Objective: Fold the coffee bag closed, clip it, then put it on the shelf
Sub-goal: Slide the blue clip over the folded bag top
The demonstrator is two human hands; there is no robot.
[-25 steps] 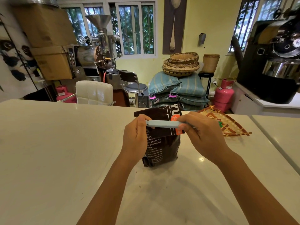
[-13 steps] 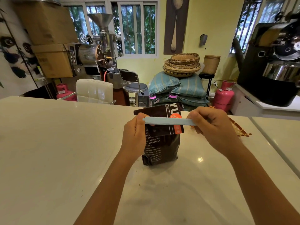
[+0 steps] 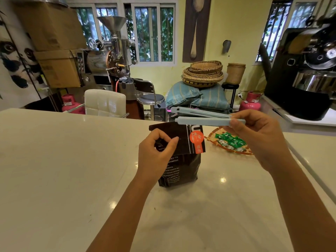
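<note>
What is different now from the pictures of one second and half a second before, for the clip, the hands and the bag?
The left hand has let go of the blue bag clip and now pinches the folded flap of the coffee bag. The right hand has lifted the clip up and to the right, off the bag, and its two arms now stand apart. The bag stays upright and folded on the counter.

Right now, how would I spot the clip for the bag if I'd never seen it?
Find the white counter with the dark coffee bag standing on it. Just above the bag's folded top, the right hand holds the clip. It is the only long pale-blue stick there, split open into two arms.
</note>
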